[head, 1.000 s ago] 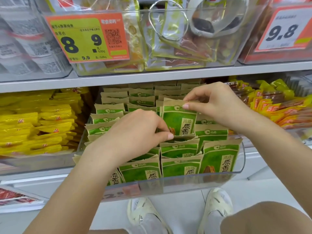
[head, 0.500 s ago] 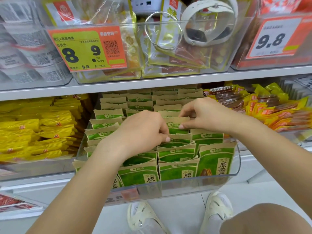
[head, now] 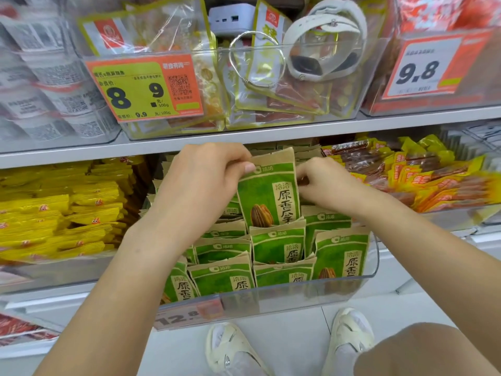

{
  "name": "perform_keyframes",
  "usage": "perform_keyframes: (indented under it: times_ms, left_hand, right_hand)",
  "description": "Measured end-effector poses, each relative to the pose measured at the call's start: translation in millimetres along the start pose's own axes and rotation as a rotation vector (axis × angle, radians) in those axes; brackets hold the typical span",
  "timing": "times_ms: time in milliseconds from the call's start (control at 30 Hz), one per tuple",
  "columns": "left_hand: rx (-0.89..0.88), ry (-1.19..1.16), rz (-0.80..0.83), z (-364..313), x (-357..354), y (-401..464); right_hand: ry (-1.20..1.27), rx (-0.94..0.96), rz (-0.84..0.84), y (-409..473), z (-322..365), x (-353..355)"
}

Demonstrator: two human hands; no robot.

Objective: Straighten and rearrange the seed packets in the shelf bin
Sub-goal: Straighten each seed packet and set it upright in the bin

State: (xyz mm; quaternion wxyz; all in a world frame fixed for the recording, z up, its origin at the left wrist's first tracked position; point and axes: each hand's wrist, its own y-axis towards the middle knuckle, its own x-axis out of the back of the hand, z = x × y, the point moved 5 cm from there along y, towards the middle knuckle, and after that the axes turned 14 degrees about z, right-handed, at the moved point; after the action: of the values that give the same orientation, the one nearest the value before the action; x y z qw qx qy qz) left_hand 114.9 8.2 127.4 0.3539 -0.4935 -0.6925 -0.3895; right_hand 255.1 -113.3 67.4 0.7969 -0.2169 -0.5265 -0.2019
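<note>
— What had changed in the bin since a moment earlier?

— One seed packet (head: 267, 194) had come up. Half a second before, its top sat level with the rows and both hands were working low among them; now it stood raised well above its neighbours, in the middle column toward the far part of the clear shelf bin (head: 374, 256).

— How was it held?

— The left hand (head: 206, 185) pinched its top left corner, thumb on the printed face, fingers curled behind. The right hand (head: 325, 185) was at its right edge with the fingers curled in; whether they gripped the packet or only steadied it I couldn't tell.

— And its attitude?

— Long axis upright, leaning slightly, kraft top edge up, green face toward the near side, lower end tucked behind the next packet in front.

— Meaning for the job?

— I'd judge it was being lifted out to reseat squarely. The other green packets (head: 276, 248) stood in overlapping rows, several tilted, so the straightening looked only partly done.
</note>
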Motion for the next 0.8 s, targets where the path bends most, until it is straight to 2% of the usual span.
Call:
perform_keyframes:
  times_ms: [100,167,367,500,600,800]
  left_hand:
    - [-0.003,-0.054,-0.094,-3,10,-8]
    - [-0.007,-0.054,-0.086,-8,14,-11]
    - [-0.024,-0.032,-0.068,-21,24,-32]
    - [-0.030,-0.025,-0.258,-22,44,-56]
    - [-0.026,-0.061,-0.420,-19,68,-76]
    - [-0.056,-0.197,-0.506,-22,82,-104]
  right_hand:
    - [0.250,0.047,-0.155,-16,1,16]
    - [0.393,0.097,-0.129,-29,7,16]
    - [0.212,0.009,-0.052,-63,17,-13]
    - [0.313,0.014,-0.092,-83,24,-16]
    - [0.319,0.032,-0.060,-97,29,-20]
    - [0.387,0.035,-0.165,-119,36,-22]
